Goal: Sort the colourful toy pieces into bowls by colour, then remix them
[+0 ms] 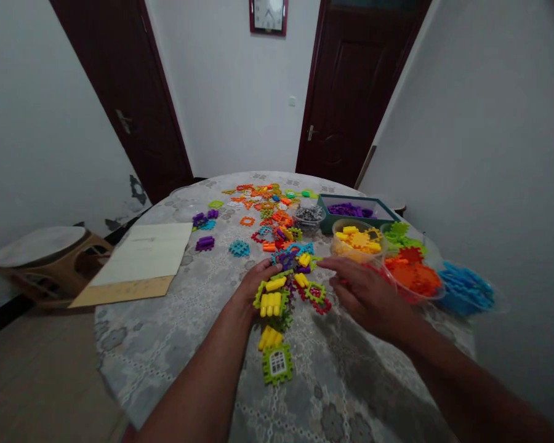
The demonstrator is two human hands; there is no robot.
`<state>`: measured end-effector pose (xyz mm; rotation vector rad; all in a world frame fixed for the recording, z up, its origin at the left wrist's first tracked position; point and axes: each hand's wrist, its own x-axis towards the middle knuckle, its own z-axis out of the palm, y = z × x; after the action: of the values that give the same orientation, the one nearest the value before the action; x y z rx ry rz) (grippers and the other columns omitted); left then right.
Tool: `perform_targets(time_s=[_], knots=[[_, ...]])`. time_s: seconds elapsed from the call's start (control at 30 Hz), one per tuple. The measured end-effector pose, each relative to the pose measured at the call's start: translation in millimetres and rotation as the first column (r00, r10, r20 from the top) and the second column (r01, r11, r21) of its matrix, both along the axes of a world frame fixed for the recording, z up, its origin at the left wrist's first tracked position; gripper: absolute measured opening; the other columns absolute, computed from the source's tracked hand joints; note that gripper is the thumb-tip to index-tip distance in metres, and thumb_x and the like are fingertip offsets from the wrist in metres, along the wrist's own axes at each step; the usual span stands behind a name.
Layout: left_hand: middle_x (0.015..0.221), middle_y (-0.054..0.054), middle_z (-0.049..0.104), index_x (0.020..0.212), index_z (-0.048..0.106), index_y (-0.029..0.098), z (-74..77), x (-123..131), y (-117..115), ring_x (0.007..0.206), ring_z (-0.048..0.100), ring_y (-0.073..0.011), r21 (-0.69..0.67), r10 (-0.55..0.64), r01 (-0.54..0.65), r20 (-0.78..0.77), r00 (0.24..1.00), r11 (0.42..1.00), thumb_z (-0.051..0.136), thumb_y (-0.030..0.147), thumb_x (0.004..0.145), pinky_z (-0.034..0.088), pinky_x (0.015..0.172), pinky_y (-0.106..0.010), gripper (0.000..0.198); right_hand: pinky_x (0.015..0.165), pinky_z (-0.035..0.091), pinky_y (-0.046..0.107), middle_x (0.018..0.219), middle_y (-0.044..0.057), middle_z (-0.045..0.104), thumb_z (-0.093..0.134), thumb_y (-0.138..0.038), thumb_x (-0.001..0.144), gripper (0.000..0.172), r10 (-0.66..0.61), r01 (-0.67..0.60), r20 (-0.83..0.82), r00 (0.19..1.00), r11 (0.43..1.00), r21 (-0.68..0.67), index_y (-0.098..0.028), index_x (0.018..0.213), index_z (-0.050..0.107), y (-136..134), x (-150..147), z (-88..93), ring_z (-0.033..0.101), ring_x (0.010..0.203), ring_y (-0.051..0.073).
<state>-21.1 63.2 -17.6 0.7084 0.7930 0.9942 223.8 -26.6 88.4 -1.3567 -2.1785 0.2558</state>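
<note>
My left hand (255, 284) is closed on the left side of an assembly of interlocking plastic building pieces (288, 261), with purple, blue, green, red and yellow parts joined together. Yellow rounded pieces (270, 304) on a green frame sit in front of that hand. Closer to me, a green square with a white window (277, 363) lies on the cloth beside more yellow pieces (270, 338). My right hand (367, 296) is at the right of the assembly, index finger stretched out and its tip at a small light green piece (314, 262). Its other fingers are partly curled and apart from the index.
Loose coloured pieces (268, 197) are spread over the far table. Along the right stand a green box of purple pieces (383, 208) and tubs with grey (309, 213), yellow (357, 240), orange (413, 277) and blue pieces (468, 289). An open paper pad (141, 255) lies left.
</note>
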Motion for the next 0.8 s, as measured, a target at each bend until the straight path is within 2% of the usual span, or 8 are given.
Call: perform_targets(time_s=[0.07, 0.17, 0.3, 0.4, 0.6, 0.8], knots=[[0.085, -0.008, 0.078, 0.115, 0.069, 0.013, -0.4, 1, 0, 0.063, 0.074, -0.0193, 0.003, -0.004, 0.004, 0.018, 1.000, 1.000, 0.087, 0.025, 0.079, 0.061, 0.061, -0.029, 0.042, 0.109, 0.053, 0.040, 0.139, 0.009, 0.072, 0.050, -0.019, 0.099, 0.045, 0.044, -0.042, 0.044, 0.998, 0.998, -0.051, -0.025, 0.141, 0.065, 21, -28, -9.2, 0.069, 0.124, 0.024], [0.086, -0.008, 0.079, 0.112, 0.068, 0.013, -0.9, 2, 0, 0.063, 0.074, -0.0195, 0.000, 0.008, -0.008, 0.037, 0.999, 1.000, 0.086, 0.022, 0.079, 0.061, 0.062, -0.030, 0.039, 0.108, 0.052, 0.039, 0.139, 0.014, 0.071, 0.051, -0.016, 0.099, 0.049, 0.014, -0.004, 0.096, 0.995, 0.994, -0.108, -0.019, 0.146, 0.062, 52, -54, -24.1, 0.069, 0.124, 0.026], [0.082, -0.008, 0.078, 0.108, 0.068, 0.014, -1.0, 2, 1, 0.062, 0.074, -0.0189, -0.001, 0.015, -0.015, 0.043, 0.999, 1.000, 0.086, 0.020, 0.079, 0.060, 0.061, -0.028, 0.034, 0.105, 0.051, 0.036, 0.130, 0.015, 0.076, 0.056, -0.015, 0.098, 0.039, -0.030, 0.041, 0.109, 0.994, 0.993, -0.106, -0.017, 0.133, 0.072, 78, -68, -32.5, 0.070, 0.120, 0.027], [0.078, -0.006, 0.077, 0.108, 0.069, 0.014, -0.7, 0, 3, 0.058, 0.072, -0.0176, 0.000, 0.004, -0.004, 0.038, 0.999, 1.000, 0.086, 0.021, 0.080, 0.059, 0.059, -0.027, 0.034, 0.102, 0.051, 0.033, 0.121, 0.011, 0.079, 0.056, -0.015, 0.098, 0.031, -0.061, 0.067, 0.081, 0.995, 0.995, -0.073, -0.020, 0.120, 0.078, 84, -69, -28.4, 0.071, 0.114, 0.025], [0.081, -0.005, 0.076, 0.108, 0.068, 0.014, -4.0, 0, 4, 0.060, 0.072, -0.0169, -0.005, 0.020, -0.020, 0.054, 0.998, 1.000, 0.088, 0.022, 0.078, 0.059, 0.058, -0.027, 0.038, 0.098, 0.052, 0.033, 0.113, 0.010, 0.080, 0.057, -0.013, 0.097, 0.028, -0.084, 0.084, -0.015, 0.996, 0.996, -0.039, -0.019, 0.113, 0.080, 87, -59, -13.7, 0.073, 0.105, 0.023], [0.080, -0.004, 0.076, 0.103, 0.066, 0.015, -7.8, 2, 3, 0.058, 0.071, -0.0159, -0.005, 0.041, -0.040, 0.034, 0.999, 0.999, 0.087, 0.022, 0.078, 0.058, 0.058, -0.026, 0.033, 0.085, 0.056, 0.030, 0.099, 0.003, 0.081, 0.055, -0.017, 0.097, 0.026, -0.052, 0.031, -0.152, 0.987, 0.990, -0.136, -0.024, 0.105, 0.080, 90, -54, -27.0, 0.074, 0.090, 0.020]])
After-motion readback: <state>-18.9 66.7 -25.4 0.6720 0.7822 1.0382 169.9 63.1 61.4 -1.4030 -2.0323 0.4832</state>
